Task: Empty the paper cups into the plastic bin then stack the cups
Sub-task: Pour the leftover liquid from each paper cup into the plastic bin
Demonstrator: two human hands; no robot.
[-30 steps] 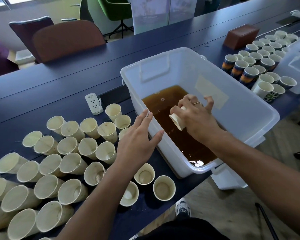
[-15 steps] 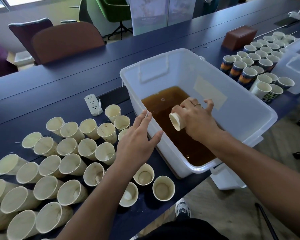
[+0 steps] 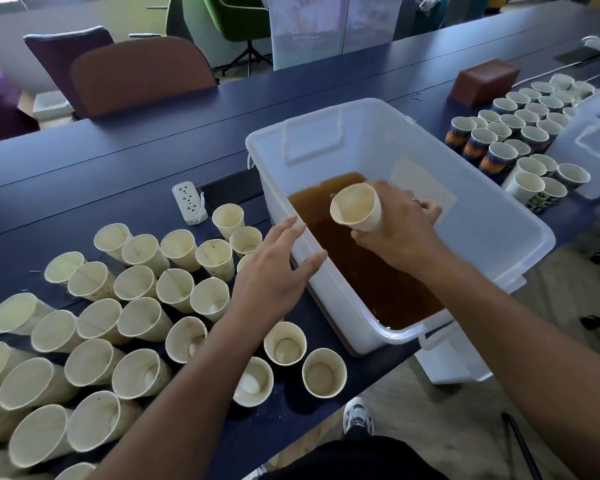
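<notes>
While a cream paper cup [image 3: 356, 208] is gripped on its side by the right hand [image 3: 394, 227] over the brown liquid [image 3: 368, 268] in the white translucent plastic bin [image 3: 482, 216], the left hand [image 3: 274, 271] is held flat, fingers straight, at the bin's near wall. Many upright cream paper cups [image 3: 125, 323] are crowded on the dark blue bench [image 3: 118, 161] beside the bin.

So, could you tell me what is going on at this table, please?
A person is emptying paper cups into a clear plastic bin that holds brown liquid. The right hand grips one cup over the liquid, tipped on its side with its mouth toward the camera; it looks empty. The left hand is open beside the bin's near wall. Many cream cups stand unstacked on the table to the left, and printed cups wait on the right.
</notes>
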